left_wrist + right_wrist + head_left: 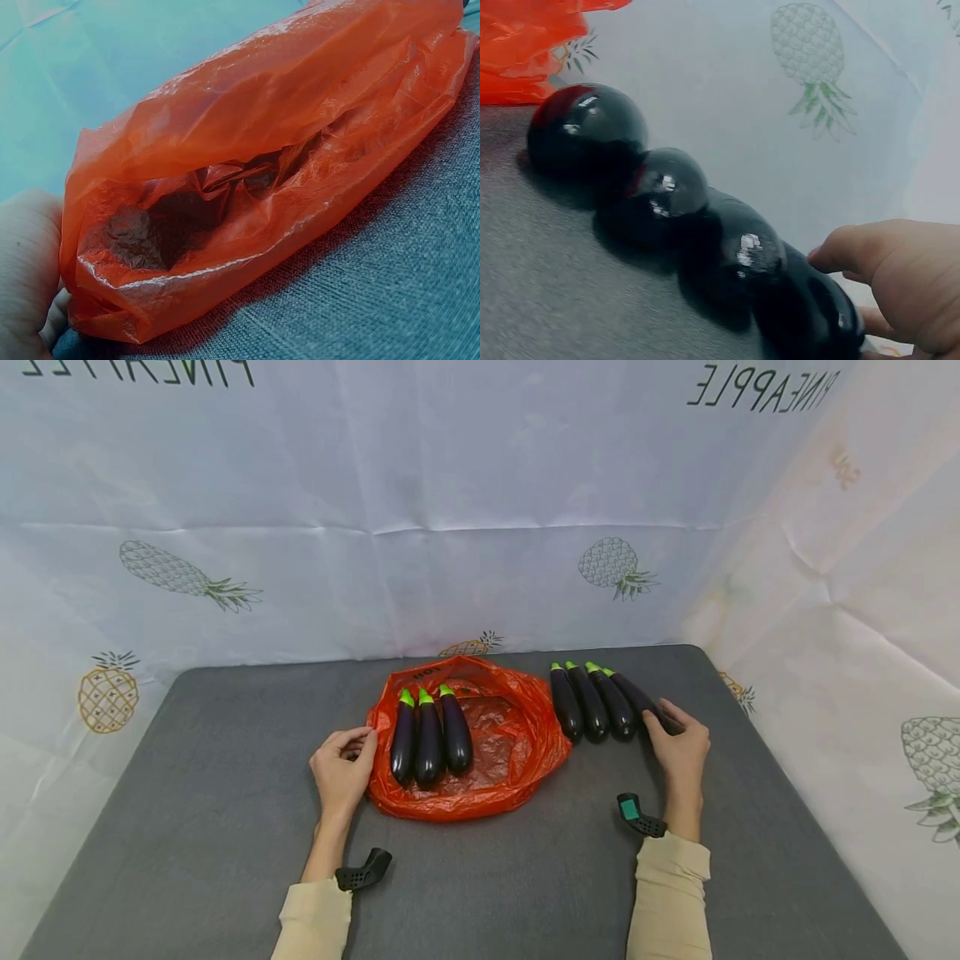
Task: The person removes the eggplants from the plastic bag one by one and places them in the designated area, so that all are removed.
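Note:
A red plastic bag [457,808] lies spread with its mouth facing up on the dark table. Three eggplants [429,743] with bright green caps sit side by side in its left part. My left hand [341,770] pinches the bag's left rim between thumb and fingers; in the left wrist view the bag's wall [247,112] stands up beside the thumb. To the right of the bag, my right hand [681,752] grips the lower end of the outermost eggplant [806,315], which slants beside three more eggplants [592,700]. Some fingers are hidden behind it.
A grey cloth covers the table [510,885]. White sheets printed with pineapples [609,562] hang behind and at the sides. The eggplant row stands right against the bag's right edge, near the table's back. A black wrist device [365,870] sits on each forearm.

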Available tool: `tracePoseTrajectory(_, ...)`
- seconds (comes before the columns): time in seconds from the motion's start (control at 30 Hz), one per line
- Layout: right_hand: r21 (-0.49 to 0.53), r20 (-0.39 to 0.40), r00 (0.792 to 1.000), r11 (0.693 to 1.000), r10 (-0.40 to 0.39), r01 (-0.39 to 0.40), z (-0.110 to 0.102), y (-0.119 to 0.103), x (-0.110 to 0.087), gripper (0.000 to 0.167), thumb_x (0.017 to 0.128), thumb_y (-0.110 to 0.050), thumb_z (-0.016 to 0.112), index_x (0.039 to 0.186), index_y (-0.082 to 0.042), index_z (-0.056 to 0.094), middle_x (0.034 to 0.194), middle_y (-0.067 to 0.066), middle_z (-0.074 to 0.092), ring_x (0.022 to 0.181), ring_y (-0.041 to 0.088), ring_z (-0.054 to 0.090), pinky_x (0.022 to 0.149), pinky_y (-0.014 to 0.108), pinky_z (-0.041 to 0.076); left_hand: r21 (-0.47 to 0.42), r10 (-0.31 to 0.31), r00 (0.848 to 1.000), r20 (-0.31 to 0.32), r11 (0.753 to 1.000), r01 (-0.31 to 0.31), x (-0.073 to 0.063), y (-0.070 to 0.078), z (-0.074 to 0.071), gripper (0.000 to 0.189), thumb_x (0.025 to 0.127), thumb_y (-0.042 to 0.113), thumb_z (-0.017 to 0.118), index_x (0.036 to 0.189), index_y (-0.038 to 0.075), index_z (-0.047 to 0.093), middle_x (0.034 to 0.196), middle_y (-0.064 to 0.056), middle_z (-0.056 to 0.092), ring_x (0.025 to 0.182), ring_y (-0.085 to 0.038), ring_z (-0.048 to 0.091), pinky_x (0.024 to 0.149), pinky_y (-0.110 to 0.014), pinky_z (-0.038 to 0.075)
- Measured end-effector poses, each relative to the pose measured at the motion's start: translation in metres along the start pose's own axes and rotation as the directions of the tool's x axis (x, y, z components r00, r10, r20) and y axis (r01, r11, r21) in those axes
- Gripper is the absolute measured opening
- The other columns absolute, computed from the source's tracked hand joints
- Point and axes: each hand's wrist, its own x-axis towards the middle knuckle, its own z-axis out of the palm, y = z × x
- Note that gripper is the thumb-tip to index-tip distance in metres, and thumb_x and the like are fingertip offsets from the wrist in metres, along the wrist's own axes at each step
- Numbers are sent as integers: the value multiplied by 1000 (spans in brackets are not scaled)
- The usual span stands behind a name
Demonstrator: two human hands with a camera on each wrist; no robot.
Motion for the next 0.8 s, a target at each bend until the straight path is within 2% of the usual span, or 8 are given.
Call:
tracePoseTrajectory(0.17, 3, 23, 998, 998, 57, -57, -8, -1, -2, 51, 96, -29, 70, 141, -8, 62, 148, 20, 57, 131, 38, 59, 110, 54, 47, -6, 3, 1000, -3, 1000, -3, 0, 0, 0, 9, 90, 8, 77, 90, 0, 81, 81, -18, 73, 67, 9, 57, 65, -3, 46)
tracePoseTrajectory(0.3, -18, 40, 995, 996, 89, -88, -10, 0, -3, 52, 96, -33, 70, 141, -8, 62, 148, 20, 56, 127, 33, 57, 106, 51, 47, -13, 12, 1000, -7, 1000, -12, 0, 0, 0, 8, 89, 7, 78, 90, 0, 81, 80, -18, 73, 67, 9, 57, 65, -3, 45)
tracePoseTrajectory(0.57, -31, 47, 994, 995, 96, -94, -8, -2, -3, 51, 97, -33, 69, 139, -6, 63, 148, 23, 56, 127, 35, 57, 107, 53, 46, -2, 13, 1000, -22, 1000, -13, -1, 0, 1, 8, 88, 6, 79, 90, -1, 81, 81, -18, 74, 67, 11, 55, 65, -2, 44)
tracePoseTrajectory(0.8, -23, 37, 994, 994, 106, -105, -6, -2, -3, 51, 97, -34, 68, 140, -6, 63, 148, 23, 55, 127, 34, 56, 106, 52, 47, -7, 9, 1000, -10, 1000, -9, 0, 2, 1, 8, 89, 7, 79, 90, 0, 81, 80, -17, 74, 67, 9, 56, 64, -3, 45)
